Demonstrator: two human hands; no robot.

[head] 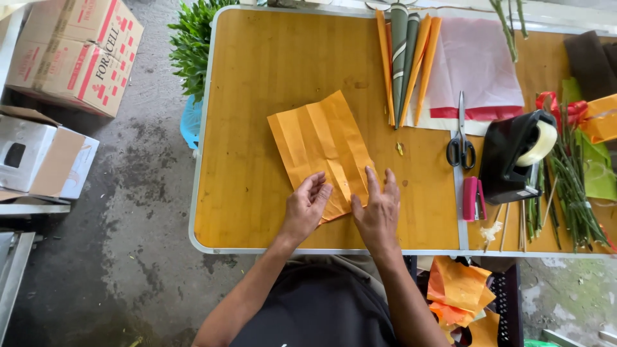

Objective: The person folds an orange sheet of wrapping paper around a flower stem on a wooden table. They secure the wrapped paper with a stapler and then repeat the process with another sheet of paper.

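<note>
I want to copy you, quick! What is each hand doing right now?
Left hand: open, fingers curled at the near edge of the orange paper.
Right hand: open, flat on the same paper, holding nothing.

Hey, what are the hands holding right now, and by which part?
Both the left hand and right hand rest on the near edge of the creased orange paper sheet, pressing it to the table; nothing is lifted.

Both hands low, side by side.
My left hand (306, 204) lay palm half-up, fingers curled; my right hand (378, 209) pressed flat, fingers spread, forearms angled inward.
</note>
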